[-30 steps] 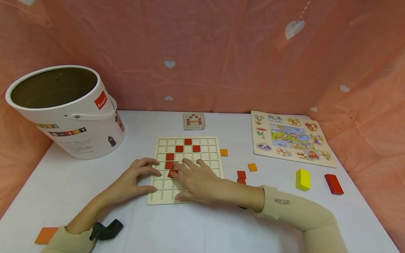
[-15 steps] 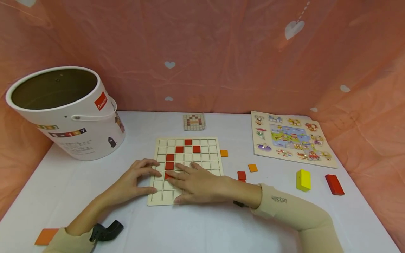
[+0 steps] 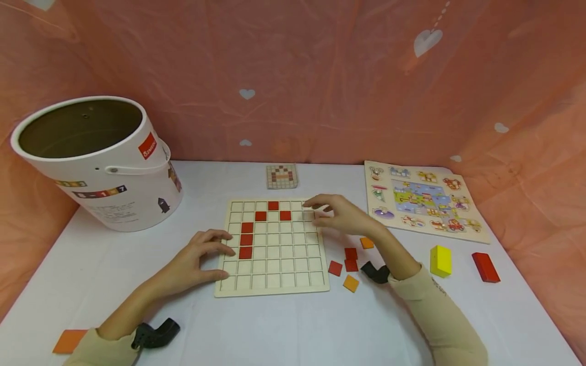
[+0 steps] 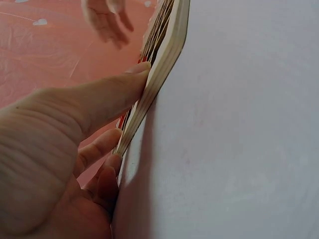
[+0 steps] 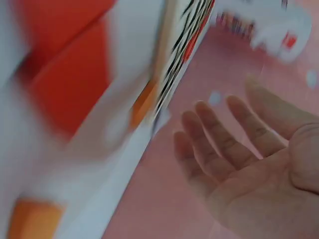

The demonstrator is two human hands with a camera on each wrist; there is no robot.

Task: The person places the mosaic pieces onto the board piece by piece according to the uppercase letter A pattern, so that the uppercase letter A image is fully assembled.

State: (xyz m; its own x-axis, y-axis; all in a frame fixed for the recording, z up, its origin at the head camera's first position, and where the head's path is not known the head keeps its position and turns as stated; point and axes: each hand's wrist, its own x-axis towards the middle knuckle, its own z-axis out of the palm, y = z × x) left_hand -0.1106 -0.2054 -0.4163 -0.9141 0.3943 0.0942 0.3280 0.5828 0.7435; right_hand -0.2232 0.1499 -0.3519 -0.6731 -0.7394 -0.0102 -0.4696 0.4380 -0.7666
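Your head view looks forward and down across the table from farthest off; your wrist views look close past your left hand and right hand, tipped sideways, both catching the grid board and backdrop

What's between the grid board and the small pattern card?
Only a narrow strip of bare white tablecloth separates the grid board from the small pattern card, as the head view shows.

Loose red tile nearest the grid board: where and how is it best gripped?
Probably by two opposite side edges, pinched with the right hand coming from above: the red tile looks thin and lies flat on the white cloth, with nothing covering its top.
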